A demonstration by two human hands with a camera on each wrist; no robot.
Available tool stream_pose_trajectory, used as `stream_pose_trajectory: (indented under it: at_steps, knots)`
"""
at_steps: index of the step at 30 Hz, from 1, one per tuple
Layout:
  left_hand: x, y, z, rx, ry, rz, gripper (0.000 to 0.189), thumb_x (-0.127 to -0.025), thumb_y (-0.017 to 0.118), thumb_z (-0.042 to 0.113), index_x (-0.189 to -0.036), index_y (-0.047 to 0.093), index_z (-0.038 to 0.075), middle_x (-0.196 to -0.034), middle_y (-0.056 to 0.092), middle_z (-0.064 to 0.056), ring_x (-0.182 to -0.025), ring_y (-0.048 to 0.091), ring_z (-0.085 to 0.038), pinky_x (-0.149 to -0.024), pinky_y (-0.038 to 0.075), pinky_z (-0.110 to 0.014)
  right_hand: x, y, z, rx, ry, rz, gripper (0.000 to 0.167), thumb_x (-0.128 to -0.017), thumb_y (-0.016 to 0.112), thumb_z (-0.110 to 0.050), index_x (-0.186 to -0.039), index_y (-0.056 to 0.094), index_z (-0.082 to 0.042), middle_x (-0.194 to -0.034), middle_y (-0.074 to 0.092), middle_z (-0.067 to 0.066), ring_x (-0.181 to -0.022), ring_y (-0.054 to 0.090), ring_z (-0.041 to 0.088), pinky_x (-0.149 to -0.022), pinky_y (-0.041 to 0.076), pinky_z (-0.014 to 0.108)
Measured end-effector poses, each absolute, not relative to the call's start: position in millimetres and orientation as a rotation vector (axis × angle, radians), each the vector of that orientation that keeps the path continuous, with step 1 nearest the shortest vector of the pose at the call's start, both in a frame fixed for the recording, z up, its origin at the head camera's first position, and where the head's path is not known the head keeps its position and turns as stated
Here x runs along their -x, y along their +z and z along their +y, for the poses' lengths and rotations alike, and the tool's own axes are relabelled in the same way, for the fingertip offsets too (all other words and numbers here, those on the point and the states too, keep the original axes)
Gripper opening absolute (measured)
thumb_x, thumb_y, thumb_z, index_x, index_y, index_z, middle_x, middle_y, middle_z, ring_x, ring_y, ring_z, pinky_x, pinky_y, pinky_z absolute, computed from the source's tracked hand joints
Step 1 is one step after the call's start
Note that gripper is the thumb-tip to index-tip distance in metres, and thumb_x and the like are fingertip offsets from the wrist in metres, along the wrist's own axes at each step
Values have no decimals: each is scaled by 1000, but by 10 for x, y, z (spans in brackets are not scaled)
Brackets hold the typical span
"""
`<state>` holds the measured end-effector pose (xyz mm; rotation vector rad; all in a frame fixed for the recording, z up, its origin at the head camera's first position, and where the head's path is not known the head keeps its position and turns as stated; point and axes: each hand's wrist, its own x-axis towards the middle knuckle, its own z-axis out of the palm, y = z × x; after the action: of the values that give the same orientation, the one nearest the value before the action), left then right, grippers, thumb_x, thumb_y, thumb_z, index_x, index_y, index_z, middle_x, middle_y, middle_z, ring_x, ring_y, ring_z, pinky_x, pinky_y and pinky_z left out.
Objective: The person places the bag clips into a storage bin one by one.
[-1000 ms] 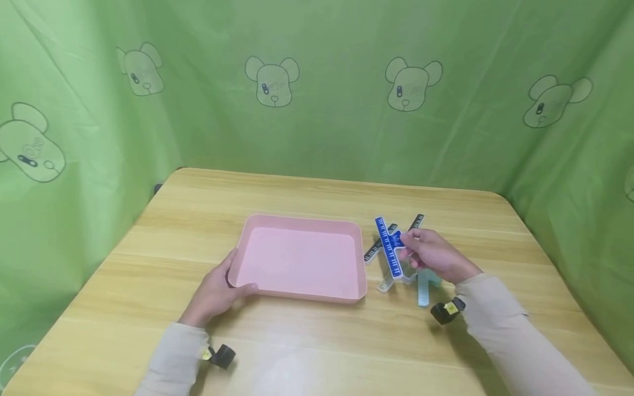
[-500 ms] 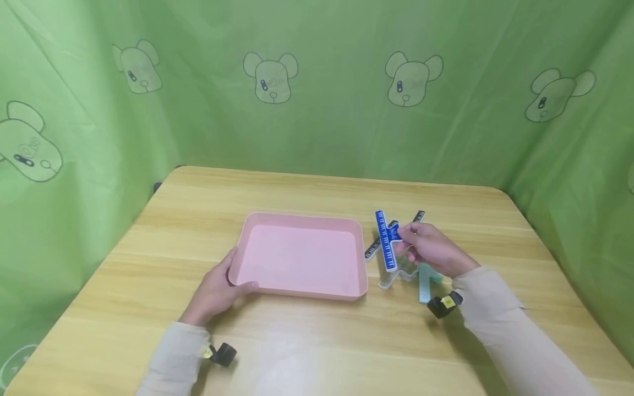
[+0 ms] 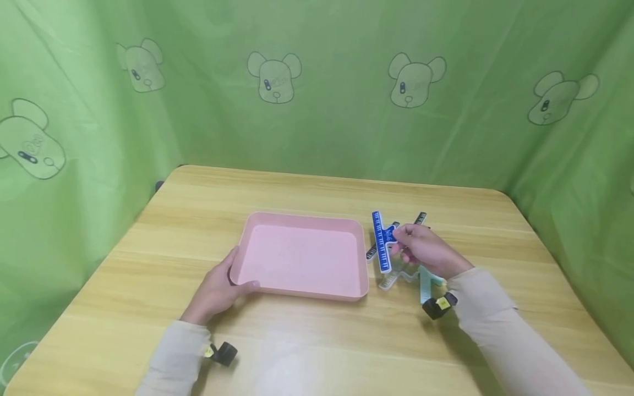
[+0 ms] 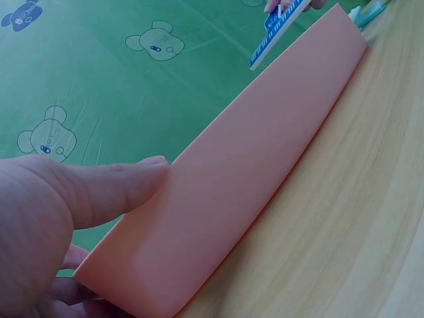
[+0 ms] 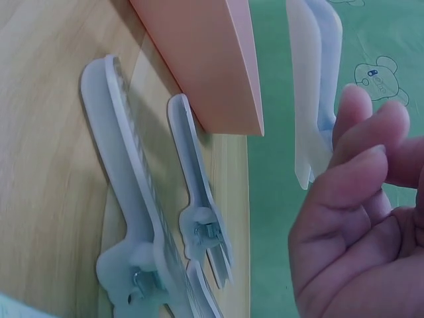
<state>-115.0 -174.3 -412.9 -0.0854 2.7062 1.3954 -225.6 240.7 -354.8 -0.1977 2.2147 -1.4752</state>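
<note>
In the head view my left hand [image 3: 218, 289] holds the near left corner of a pink tray [image 3: 302, 258], its thumb lying along the front wall. Nothing lies inside the tray. My right hand [image 3: 428, 247] pinches a blue piano-key clip [image 3: 380, 245] by its handle, just right of the tray and above other clips. Seen from the right wrist, the blue clip's pale inner side [image 5: 311, 86] extends beyond the fingertips. A black piano-key clip [image 3: 371, 252] lies partly behind the blue one. Below it are a clear clip [image 3: 391, 279] and a teal clip [image 3: 425, 283].
Another black piano-key bar [image 3: 421, 218] sticks out behind the right hand. All of this is on a wooden table [image 3: 307, 346] with rounded far corners. A green curtain [image 3: 342, 132] with printed bear heads hangs around the back and sides.
My right hand has carried the blue clip slightly left and up, towards the tray, and the clip has turned more upright. The left hand and the tray stay in place.
</note>
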Motion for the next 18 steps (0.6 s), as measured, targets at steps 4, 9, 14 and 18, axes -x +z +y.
stream_pose_trajectory:
  at_steps: [4, 9, 14, 18]
  knots:
    - [1157, -4139, -1740, 70, 1404, 2711, 103, -78, 80, 37, -155, 18, 7, -154, 28, -22, -139, 29, -42, -113, 24, -55, 2271, -3584, 2405, 206, -1491, 2211, 27, -105, 38, -21, -110, 46, 5, -84, 60, 8, -59, 49, 8, -53, 41, 22]
    - [1151, -4135, -1745, 67, 1401, 2719, 104, -78, 80, 39, -155, 19, 5, -153, 28, -24, -138, 29, -43, -112, 25, -56, 2280, -3608, 2377, 216, -1512, 2206, 25, -105, 39, -20, -106, 47, 4, -86, 61, 13, -57, 48, 7, -50, 40, 20]
    - [1143, -4128, -1742, 66, 1401, 2718, 103, -78, 80, 38, -155, 19, 5, -153, 28, -24, -138, 29, -43, -112, 25, -56, 2263, -3598, 2340, 221, -1505, 2202, 25, -105, 39, -20, -108, 46, 4, -86, 61, 12, -57, 48, 7, -51, 41, 20]
    - [1142, -4125, -1740, 66, 1402, 2717, 102, -79, 80, 38, -155, 19, 5, -153, 29, -24, -138, 30, -44, -112, 25, -56, 2259, -3604, 2311, 205, -1492, 2210, 25, -104, 40, -20, -109, 47, 4, -85, 61, 8, -58, 48, 8, -52, 41, 20]
